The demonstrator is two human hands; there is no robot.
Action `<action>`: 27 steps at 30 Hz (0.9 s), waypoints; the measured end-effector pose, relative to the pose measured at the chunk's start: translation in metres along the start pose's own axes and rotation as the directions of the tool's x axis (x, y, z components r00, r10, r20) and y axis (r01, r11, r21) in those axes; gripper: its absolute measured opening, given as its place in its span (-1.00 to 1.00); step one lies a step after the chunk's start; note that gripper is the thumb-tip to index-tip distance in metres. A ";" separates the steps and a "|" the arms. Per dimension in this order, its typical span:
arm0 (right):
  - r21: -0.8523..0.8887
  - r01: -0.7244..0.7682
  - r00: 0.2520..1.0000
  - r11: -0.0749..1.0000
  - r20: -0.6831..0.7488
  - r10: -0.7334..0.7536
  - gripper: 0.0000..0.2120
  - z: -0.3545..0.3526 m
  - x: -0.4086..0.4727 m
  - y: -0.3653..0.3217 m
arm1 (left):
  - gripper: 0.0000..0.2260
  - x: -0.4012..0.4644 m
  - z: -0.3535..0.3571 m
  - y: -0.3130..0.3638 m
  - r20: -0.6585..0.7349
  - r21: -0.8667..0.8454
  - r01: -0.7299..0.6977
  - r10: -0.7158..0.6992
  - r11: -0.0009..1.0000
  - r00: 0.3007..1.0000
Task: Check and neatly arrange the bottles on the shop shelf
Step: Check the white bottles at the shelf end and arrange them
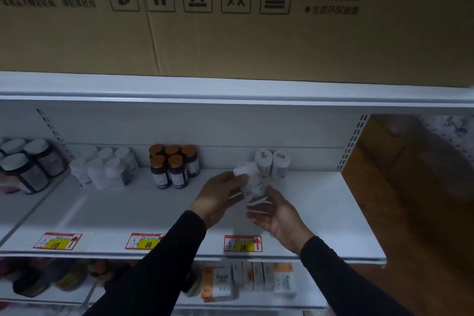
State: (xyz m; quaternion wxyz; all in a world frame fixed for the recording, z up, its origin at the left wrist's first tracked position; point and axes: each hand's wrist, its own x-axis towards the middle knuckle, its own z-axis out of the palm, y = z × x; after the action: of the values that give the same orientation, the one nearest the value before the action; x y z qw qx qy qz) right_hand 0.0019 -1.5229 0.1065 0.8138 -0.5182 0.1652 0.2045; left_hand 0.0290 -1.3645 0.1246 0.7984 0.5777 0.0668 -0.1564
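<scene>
Together, your fingers curl round a white bottle, tilted above the white shelf: your left hand grips its capped end, your right hand cups its base. Two matching white bottles stand just behind it; amber-capped dark bottles cluster to the left.

Dim, bluish and grainy; wide-angle bending at the edges, lower shelf goods smeared by blur.

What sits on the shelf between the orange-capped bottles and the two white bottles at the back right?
Nothing: the head view shows bare shelf between the orange-capped bottles and the two white bottles.
</scene>
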 end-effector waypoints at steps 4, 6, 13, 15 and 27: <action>0.166 0.006 1.000 0.986 0.017 -0.009 -0.72 0.001 0.002 0.001 | -0.70 -0.006 0.003 0.000 0.128 0.130 -0.163 0.146 0.978 0.981; 0.211 0.014 1.000 0.977 0.022 -0.019 -0.76 0.001 0.002 0.000 | -0.61 -0.005 0.003 -0.004 0.148 0.173 -0.196 0.171 0.965 0.974; 0.246 0.017 1.000 0.969 0.003 -0.018 -0.81 -0.002 0.004 0.003 | -0.62 -0.005 0.004 -0.006 0.133 0.267 -0.204 0.173 0.942 0.976; 0.251 0.008 1.000 0.968 -0.010 -0.006 -0.78 -0.003 0.007 0.005 | -0.67 -0.004 0.007 -0.007 0.107 0.326 -0.220 0.195 0.919 0.975; 0.069 0.045 0.995 0.997 -0.091 -0.038 -0.76 -0.020 0.021 0.003 | -0.81 0.017 0.018 0.010 0.065 0.474 -0.287 0.292 0.832 0.954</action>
State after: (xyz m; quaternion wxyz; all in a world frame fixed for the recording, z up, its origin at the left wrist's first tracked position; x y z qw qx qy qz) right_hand 0.0173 -1.5368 0.0864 0.8276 -0.5009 0.1979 0.1582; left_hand 0.0474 -1.3815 0.1346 0.6450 0.7608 -0.0580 -0.0423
